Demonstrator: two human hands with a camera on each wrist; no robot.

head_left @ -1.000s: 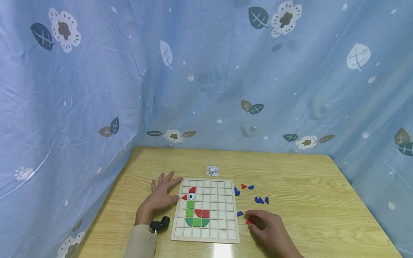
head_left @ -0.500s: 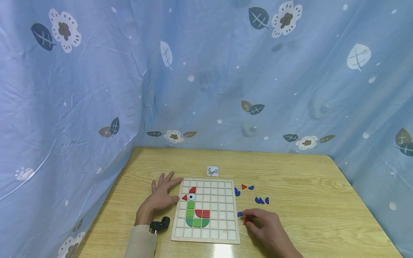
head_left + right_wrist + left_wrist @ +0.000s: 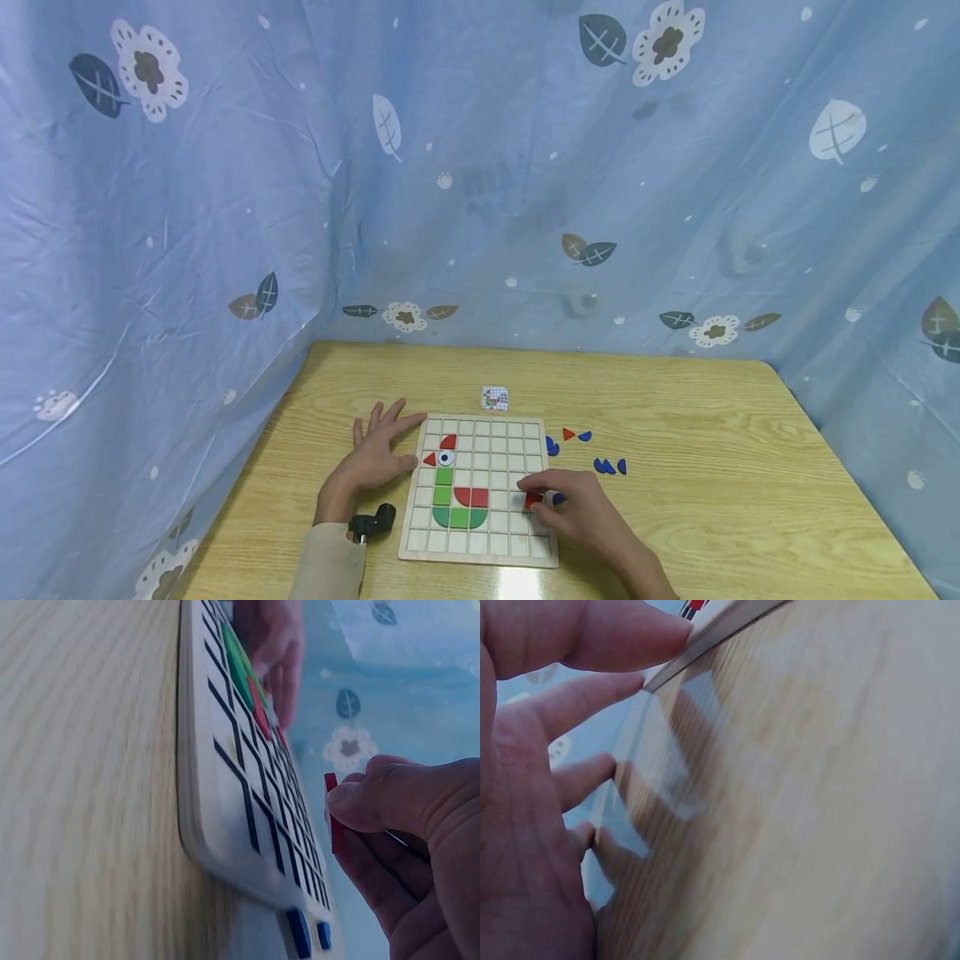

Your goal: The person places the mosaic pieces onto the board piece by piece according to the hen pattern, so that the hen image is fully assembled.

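Head view: right hand (image 3: 576, 504) pinches red piece (image 3: 532, 500) over board (image 3: 477, 562) at three o'clock; left hand (image 3: 373, 458), grip wide, touches its ten o'clock edge

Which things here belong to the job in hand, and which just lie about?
Likely job things: grid board, laid pieces, red piece in right hand, loose blue pieces, loose red triangle, picture card.

Apparently incidental: table, patterned curtain, black wrist device.

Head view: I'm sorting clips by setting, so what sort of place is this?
Probably an indoor, curtained-off tabletop workspace: blue leaf-and-flower fabric hangs behind and beside a wood-grain table, on which lies a gridded wooden puzzle board.
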